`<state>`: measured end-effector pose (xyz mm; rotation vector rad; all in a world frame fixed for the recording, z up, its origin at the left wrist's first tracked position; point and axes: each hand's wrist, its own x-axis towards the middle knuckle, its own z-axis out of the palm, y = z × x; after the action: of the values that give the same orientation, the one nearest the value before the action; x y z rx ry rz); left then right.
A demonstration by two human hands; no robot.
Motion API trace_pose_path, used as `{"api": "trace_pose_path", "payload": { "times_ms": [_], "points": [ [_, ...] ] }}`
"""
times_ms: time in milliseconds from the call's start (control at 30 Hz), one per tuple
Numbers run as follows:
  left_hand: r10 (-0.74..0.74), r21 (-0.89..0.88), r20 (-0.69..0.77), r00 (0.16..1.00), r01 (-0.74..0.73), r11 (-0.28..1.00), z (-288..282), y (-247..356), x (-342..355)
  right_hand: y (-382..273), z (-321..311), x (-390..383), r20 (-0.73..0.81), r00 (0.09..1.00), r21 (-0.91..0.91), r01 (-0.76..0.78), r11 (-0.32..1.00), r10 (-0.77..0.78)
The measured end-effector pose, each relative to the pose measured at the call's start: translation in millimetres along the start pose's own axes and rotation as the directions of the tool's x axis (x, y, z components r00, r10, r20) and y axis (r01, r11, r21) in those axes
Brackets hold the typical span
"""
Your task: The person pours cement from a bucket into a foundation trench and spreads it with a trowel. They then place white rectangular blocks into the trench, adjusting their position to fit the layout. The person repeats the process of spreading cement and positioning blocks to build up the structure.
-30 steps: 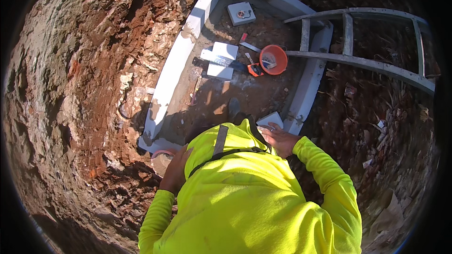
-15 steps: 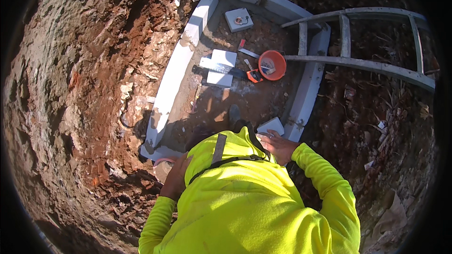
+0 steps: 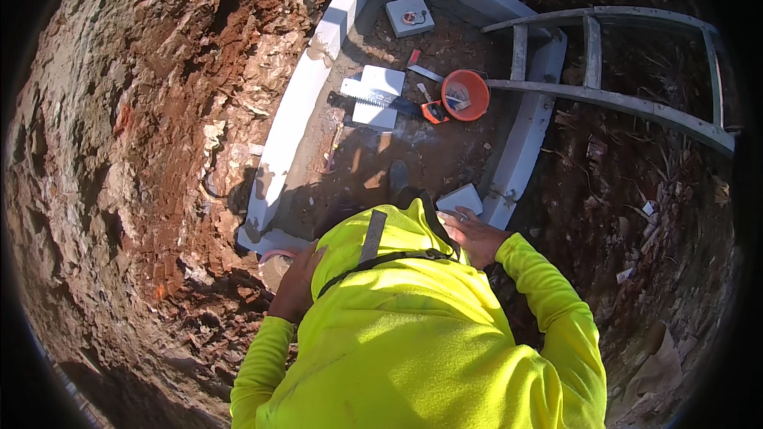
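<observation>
The person stands at the near end of a trench-like pit lined with a low white block wall [image 3: 302, 103], looking down over a bright yellow jacket [image 3: 413, 326].

**Hands.** The right hand [image 3: 475, 236] rests palm-down beside a loose white block [image 3: 461, 199] at the near end of the right wall run. Its fingers [image 3: 458, 218] are spread and flat, touching the near edge of the block; they are not closed around it. This contact suits steadying or seating the block rather than lifting it. The left hand [image 3: 298, 282] lies at the near left corner of the wall, next to a pale round object [image 3: 274, 266] that is partly hidden. Whether its fingers are closed on anything cannot be told, since the jacket covers them.

**Tools.** These lie on the dirt floor inside the wall, well apart from both hands:
- an orange bucket [image 3: 465, 95] just inside the right wall, with small tools in it;
- a hand saw [image 3: 373, 99] laid across a flat white slab [image 3: 377, 95], which serves as a cutting support;
- a square white block with a ring [image 3: 409, 16] at the far end.

**Access.** A metal ladder [image 3: 604, 56] lies across the right bank, its end over the wall. Red, broken earth [image 3: 143, 151] rises on the left.
</observation>
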<state>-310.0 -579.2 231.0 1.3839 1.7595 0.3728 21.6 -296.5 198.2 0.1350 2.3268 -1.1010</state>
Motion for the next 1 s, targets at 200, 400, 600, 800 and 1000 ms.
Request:
{"api": "trace_pose_path", "payload": {
  "times_ms": [200, 400, 600, 800, 1000],
  "points": [
    [-0.004, -0.017, -0.038, 0.999, 0.004, 1.0, -3.4, 10.8, -0.2, -0.3, 4.9, 0.3, -0.019, 1.0, 0.018, 0.007, 1.0, -0.006],
    [0.002, 0.02, -0.045, 0.999, -0.001, 1.0, 19.2, -8.3, -5.3, 12.0, 18.1, -4.6, 0.014, 1.0, -0.022, 0.004, 1.0, -0.004],
    [0.032, 0.006, -0.056, 0.998, -0.031, 0.999, 17.5, -2.1, -1.9, 18.4, 13.8, -9.8, 0.041, 0.999, -0.047, 0.033, 0.998, -0.031],
    [0.036, 0.027, -0.03, 0.999, -0.035, 0.999, 14.7, 0.6, 7.4, 32.0, 19.7, -14.7, -0.004, 0.999, -0.014, 0.045, 0.999, -0.045],
    [0.034, 0.082, -0.032, 0.999, -0.031, 0.996, -2.7, 27.4, 27.0, 36.3, 22.1, -28.0, -0.114, 0.992, 0.063, 0.056, 0.996, -0.048]
  ]
}}
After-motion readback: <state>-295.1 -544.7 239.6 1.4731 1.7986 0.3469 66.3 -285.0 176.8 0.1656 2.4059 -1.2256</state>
